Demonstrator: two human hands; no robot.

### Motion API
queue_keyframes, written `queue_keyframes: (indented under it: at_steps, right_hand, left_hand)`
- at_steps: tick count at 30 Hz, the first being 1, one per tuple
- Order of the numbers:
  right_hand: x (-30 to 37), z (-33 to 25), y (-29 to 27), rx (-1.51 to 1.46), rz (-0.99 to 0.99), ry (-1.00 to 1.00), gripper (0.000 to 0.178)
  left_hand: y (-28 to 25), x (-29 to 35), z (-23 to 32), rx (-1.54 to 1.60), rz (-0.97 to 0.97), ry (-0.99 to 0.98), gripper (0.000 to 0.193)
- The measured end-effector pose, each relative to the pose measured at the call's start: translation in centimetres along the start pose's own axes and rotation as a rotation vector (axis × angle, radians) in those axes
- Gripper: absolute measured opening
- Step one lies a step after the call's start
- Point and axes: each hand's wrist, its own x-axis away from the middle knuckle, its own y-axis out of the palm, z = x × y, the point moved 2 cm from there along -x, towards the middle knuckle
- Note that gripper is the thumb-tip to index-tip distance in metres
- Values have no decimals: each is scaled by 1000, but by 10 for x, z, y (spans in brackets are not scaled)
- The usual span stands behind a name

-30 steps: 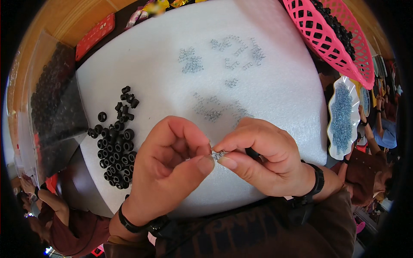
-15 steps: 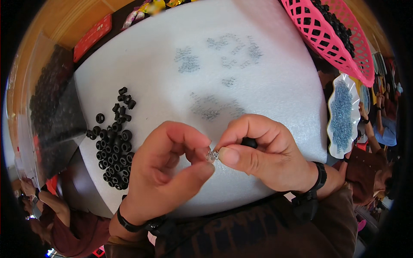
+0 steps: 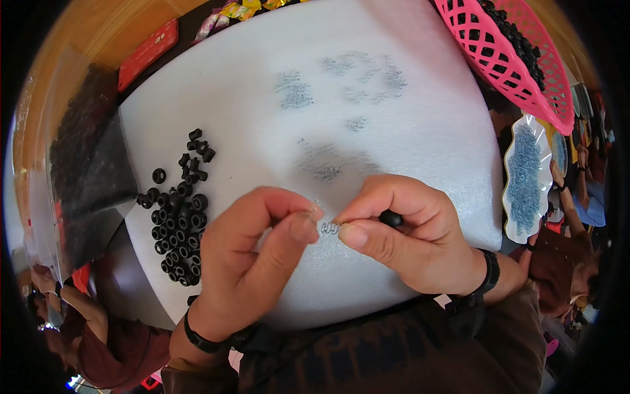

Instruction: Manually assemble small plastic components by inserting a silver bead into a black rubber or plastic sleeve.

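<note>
My left hand [image 3: 252,253] is closed in a pinch, thumb against forefinger, with a thin shiny bit of wire, apparently a small metal spring, at its tips. Just across from it, my right hand [image 3: 413,240] pinches small coiled metal springs [image 3: 329,228] that stick out toward the left fingertips. A black rubber piece [image 3: 392,218] is tucked in the curled fingers of my right hand. Both hands are above a white foam sheet [image 3: 246,144]. Beyond them, loose springs [image 3: 328,172] lie on the sheet in several patches.
Black rubber rings [image 3: 177,240] are heaped left of my left hand, beside a clear bag [image 3: 92,151] of dark pieces. At right stand a pink basket [image 3: 485,59] of black parts and a white scalloped dish [image 3: 544,171] of springs. Other people sit at both sides.
My left fingertips have drawn slightly up and away from the springs, and the thumb has closed toward the forefinger. The right hand keeps its pinch. The whole view has shifted slightly.
</note>
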Motion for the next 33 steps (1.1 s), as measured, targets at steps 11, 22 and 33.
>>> queue_keyframes:
  at_steps: [11,22,33]
  right_hand:
    - [2,-1,5,-110,58,245,8]
    - [4,-2,7,-106,30,272,11]
    - [-2,-8,3,642,86,-199,13]
  left_hand:
    - [-21,-15,-4,-827,173,275,16]
    - [-2,3,6,-496,-180,334,15]
    - [-8,2,1,-500,-128,119,8]
